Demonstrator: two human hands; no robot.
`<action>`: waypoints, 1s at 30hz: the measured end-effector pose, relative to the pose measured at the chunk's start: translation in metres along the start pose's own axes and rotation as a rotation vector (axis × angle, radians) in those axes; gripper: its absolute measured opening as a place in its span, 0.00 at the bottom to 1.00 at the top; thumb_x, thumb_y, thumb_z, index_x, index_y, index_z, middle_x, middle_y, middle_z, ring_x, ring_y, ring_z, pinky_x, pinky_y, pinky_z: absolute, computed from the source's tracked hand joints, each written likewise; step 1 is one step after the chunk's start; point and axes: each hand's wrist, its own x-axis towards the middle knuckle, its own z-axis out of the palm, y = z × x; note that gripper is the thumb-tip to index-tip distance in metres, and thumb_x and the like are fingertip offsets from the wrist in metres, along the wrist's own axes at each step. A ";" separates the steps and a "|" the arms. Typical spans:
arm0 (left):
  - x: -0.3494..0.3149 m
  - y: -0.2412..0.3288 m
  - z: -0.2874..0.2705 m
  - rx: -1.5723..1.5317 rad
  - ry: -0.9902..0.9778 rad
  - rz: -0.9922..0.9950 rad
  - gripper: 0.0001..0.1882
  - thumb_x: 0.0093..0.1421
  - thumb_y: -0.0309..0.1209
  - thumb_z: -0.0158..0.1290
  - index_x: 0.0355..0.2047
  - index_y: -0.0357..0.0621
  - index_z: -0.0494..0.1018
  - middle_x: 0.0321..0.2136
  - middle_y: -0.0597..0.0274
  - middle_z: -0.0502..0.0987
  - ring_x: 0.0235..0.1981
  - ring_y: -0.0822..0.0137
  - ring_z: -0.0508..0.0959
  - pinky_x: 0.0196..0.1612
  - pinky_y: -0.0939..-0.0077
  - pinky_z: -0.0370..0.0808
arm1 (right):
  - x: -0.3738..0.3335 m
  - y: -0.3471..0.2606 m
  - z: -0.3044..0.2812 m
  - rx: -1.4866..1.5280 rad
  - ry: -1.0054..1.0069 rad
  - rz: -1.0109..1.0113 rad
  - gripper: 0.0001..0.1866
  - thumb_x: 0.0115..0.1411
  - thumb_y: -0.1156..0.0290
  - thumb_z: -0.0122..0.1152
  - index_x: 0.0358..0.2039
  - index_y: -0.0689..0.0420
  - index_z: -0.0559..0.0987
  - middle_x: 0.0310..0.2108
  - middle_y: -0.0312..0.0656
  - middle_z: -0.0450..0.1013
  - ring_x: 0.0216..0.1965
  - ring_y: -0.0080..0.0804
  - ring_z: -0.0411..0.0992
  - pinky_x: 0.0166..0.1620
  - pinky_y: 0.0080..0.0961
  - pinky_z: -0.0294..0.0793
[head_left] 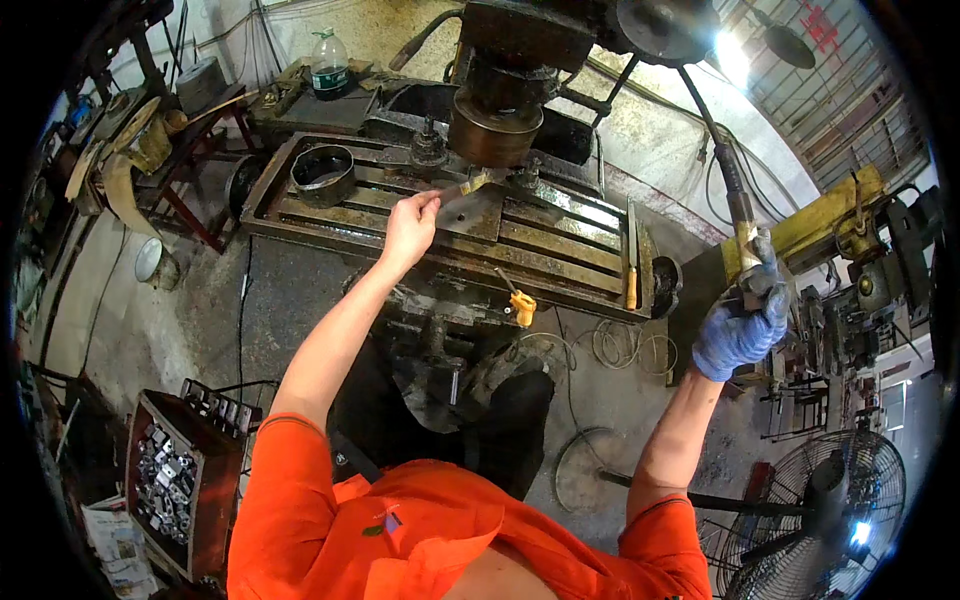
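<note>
My bare left hand [409, 234] is closed around the handle of a small brush [458, 190]. The brush points right over the slotted machine table [570, 266], just below the machine's round spindle head [492, 132]. In a blue glove, my right hand [742, 325] wraps the lower end of a long lever [738, 205] that hangs from the machine's upper right. A dark round tin [323, 178] stands on the table's left part. At the table's right end lies a file [631, 270] with a yellowish handle. What sits directly under the spindle is partly hidden.
A yellow-handled tool [522, 307] hangs at the table's front edge. A wooden box [205, 470] of small metal parts stands at lower left. On the right is a large floor fan [825, 510]. A cable [625, 350] coils on the floor. Behind stands a plastic bottle [329, 70].
</note>
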 end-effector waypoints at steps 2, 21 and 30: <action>-0.004 0.003 -0.001 0.031 -0.005 0.039 0.14 0.58 0.32 0.47 0.39 0.36 0.73 0.30 0.46 0.77 0.31 0.58 0.78 0.35 0.71 0.72 | -0.004 0.001 0.003 -0.009 0.069 0.008 0.18 0.58 0.62 0.47 0.17 0.62 0.68 0.24 0.41 0.67 0.27 0.28 0.62 0.38 0.28 0.63; -0.019 0.020 -0.011 0.132 -0.041 0.129 0.13 0.58 0.31 0.47 0.39 0.39 0.74 0.30 0.46 0.76 0.32 0.54 0.77 0.35 0.69 0.72 | -0.012 0.009 -0.006 -0.007 -0.034 -0.030 0.22 0.57 0.57 0.50 0.27 0.70 0.74 0.25 0.41 0.69 0.29 0.28 0.64 0.43 0.28 0.63; -0.014 0.015 -0.003 0.119 -0.160 0.103 0.14 0.58 0.32 0.47 0.41 0.39 0.73 0.26 0.48 0.76 0.28 0.55 0.77 0.33 0.68 0.72 | 0.009 -0.006 0.003 0.002 -0.012 -0.080 0.18 0.54 0.61 0.51 0.21 0.66 0.72 0.27 0.47 0.71 0.36 0.41 0.69 0.51 0.41 0.60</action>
